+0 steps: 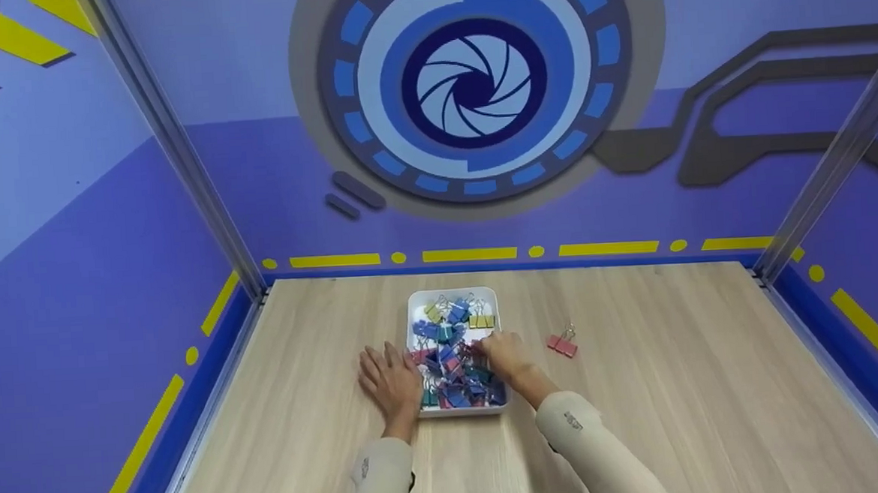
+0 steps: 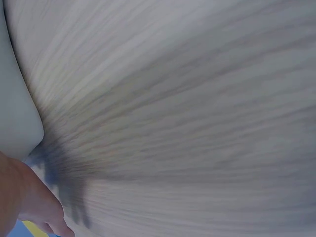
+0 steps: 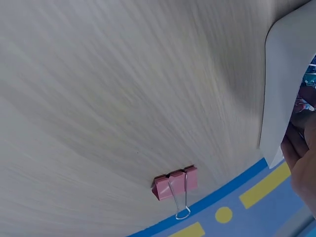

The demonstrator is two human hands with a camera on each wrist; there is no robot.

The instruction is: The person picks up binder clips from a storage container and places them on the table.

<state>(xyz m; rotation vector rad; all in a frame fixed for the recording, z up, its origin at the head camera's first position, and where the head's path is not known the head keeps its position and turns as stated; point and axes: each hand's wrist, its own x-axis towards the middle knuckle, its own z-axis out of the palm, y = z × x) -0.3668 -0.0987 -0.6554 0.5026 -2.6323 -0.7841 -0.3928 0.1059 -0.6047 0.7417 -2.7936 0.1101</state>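
Note:
A white tray [image 1: 459,412] on the wooden table holds several binder clips [image 1: 452,362] in blue, green, yellow and red. At its left rim my left hand [image 1: 395,380] lies with fingers spread and pointing forward. My right hand [image 1: 503,354] reaches over the right rim, fingers down among the clips. By its fingertips is a red binder clip [image 1: 476,347]; I cannot tell whether they pinch it. In the right wrist view the right hand [image 3: 303,158] has its fingers bent at the tray wall [image 3: 284,74]. The left wrist view shows part of the left hand [image 2: 39,207].
A lone red binder clip [image 1: 562,345] lies on the table to the right of the tray, its wire handles pointing to the back. Purple panels [image 1: 255,181] and metal posts [image 1: 214,176] enclose the table at the back and sides.

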